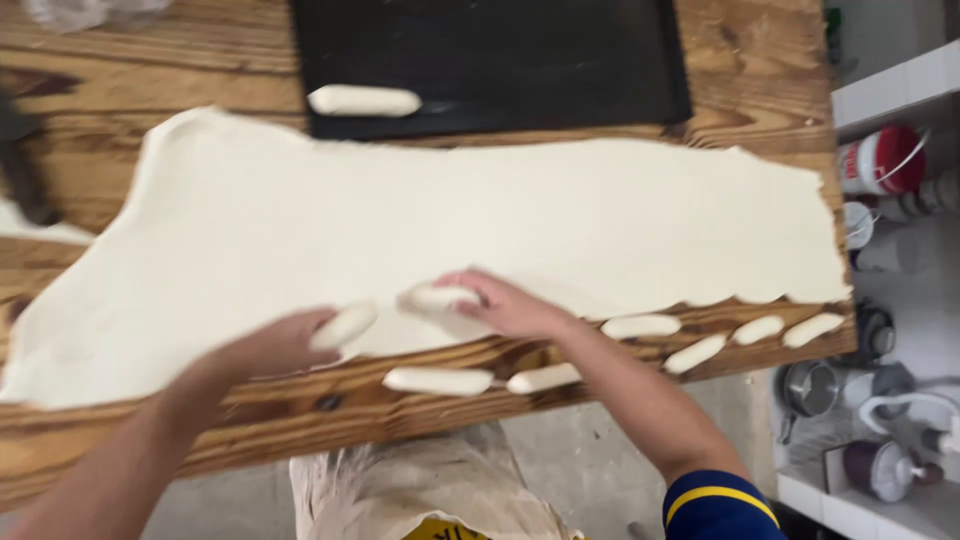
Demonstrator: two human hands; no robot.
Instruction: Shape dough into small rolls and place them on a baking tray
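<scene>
So the biggest thing here is the knotty brown wooden table (760, 70), and most of it is covered by a wide, thin sheet of pale rolled-out dough (450, 230) with ragged edges; behind that sits a flat black baking tray (560, 50) with one white dough stick (364, 100) lying on its near edge; under the table's front edge there's a crumpled tan paper sack (420, 490). Then the hands: left hand (275, 345) is over the sheet's near edge, fingers curled together around a short white cheese stick (345, 325); right hand (505, 305) lies on the dough just beside it, fingers closed over another short white stick (435, 297), pressing it onto the sheet. Smallest bits: a loose row of white sticks (640, 326) lying on the bare wood along the front edge, near the right forearm.
</scene>
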